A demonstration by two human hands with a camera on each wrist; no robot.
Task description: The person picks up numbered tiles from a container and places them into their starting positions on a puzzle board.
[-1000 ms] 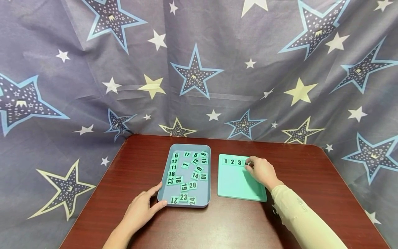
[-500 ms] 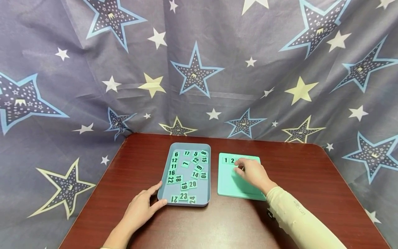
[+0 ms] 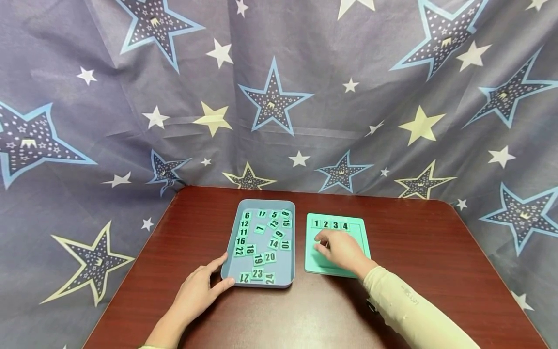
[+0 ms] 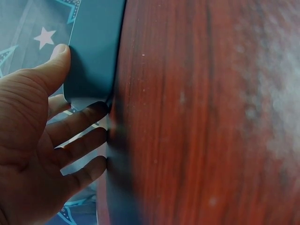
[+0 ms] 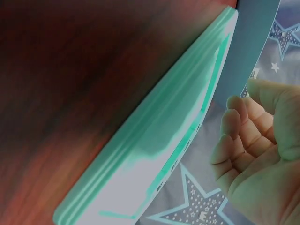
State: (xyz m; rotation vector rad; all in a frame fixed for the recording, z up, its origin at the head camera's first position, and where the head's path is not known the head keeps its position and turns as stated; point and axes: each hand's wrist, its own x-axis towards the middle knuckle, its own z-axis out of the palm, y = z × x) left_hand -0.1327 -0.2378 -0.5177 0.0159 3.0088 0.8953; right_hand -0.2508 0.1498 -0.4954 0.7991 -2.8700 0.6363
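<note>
My left hand [image 3: 196,293] touches the near left corner of a blue-grey tray [image 3: 285,271], thumb along the front side and fingers at the left. Up close in the left wrist view, the thumb meets the tray wall [image 4: 96,51]. Inside the tray lie several loose green number tiles [image 3: 257,274], some turned sideways. To its right is a square green board [image 3: 358,237] with tiles 1 to 4 [image 3: 330,224] lined up along its far edge. My right hand [image 3: 342,249] hovers over the board below that row, fingers loosely curled with nothing between them.
Both the tray and the board rest on a dark red wooden table [image 3: 414,237]. A grey curtain [image 3: 348,121] printed with stars hangs behind and beside it. The tray stands a short gap left of the board.
My right hand has moved left and nearer from the tile 4 spot, uncovering tiles 3 and 4. The left hand and the tray have stayed put.
</note>
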